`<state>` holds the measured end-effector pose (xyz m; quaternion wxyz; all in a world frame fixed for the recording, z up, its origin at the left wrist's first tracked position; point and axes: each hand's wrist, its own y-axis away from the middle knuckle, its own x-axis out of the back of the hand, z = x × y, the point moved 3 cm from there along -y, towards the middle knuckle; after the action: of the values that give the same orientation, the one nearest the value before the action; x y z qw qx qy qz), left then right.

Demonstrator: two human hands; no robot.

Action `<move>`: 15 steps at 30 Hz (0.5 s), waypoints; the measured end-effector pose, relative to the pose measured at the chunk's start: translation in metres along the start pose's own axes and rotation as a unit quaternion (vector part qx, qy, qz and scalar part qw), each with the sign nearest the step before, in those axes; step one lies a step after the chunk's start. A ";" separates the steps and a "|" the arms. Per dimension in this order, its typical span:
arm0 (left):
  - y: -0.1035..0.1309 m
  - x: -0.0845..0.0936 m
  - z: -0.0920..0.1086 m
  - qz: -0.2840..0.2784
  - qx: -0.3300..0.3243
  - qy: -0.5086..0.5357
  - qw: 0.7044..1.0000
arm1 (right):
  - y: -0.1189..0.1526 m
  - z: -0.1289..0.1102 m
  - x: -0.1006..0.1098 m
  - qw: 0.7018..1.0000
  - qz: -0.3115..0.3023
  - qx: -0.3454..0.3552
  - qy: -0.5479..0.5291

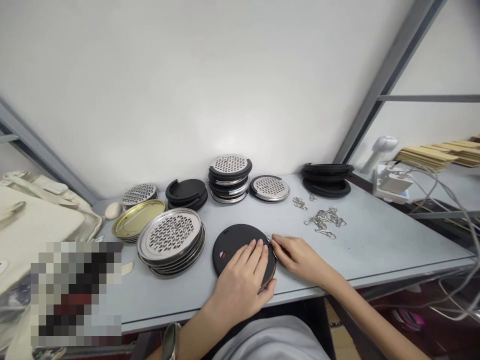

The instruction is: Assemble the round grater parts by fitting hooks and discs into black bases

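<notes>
A black round disc [240, 232] lies on the grey table near its front edge, with a small coloured sticker on its left side. My left hand [243, 272] rests on top of it, fingers stretched out flat, the thumb by the right rim. At that rim my right hand [294, 252] is closed in a pinch on a small metal clip [269, 239], mostly hidden by the fingertips. Beyond my right hand lies a loose pile of silver metal clips [325, 219], with a few more clips [299, 202] behind. Left of the disc stands a stack of round metal graters [174, 235].
Gold-coloured round lids [138, 220] sit behind the graters. Along the wall stand black holders [186, 192], stacked graters in black rims [230, 172], a single rimmed grater [270, 187] and black rings [326, 182]. Fabric bags [37, 220] lie left; a scanner [380, 150] stands right.
</notes>
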<state>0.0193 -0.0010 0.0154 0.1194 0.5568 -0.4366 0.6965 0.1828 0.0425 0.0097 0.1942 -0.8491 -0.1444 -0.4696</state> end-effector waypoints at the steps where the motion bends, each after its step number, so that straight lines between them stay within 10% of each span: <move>1: 0.000 0.000 0.000 -0.001 0.001 0.000 1.000 | 0.000 0.000 0.000 1.000 0.000 -0.008 -0.009; 15: 0.000 0.000 -0.001 -0.013 0.004 -0.001 1.000 | 0.000 -0.001 0.002 0.998 0.002 -0.021 -0.056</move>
<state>0.0190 -0.0003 0.0156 0.1259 0.5633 -0.4270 0.6961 0.1834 0.0420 0.0114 0.1688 -0.8783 -0.1436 -0.4237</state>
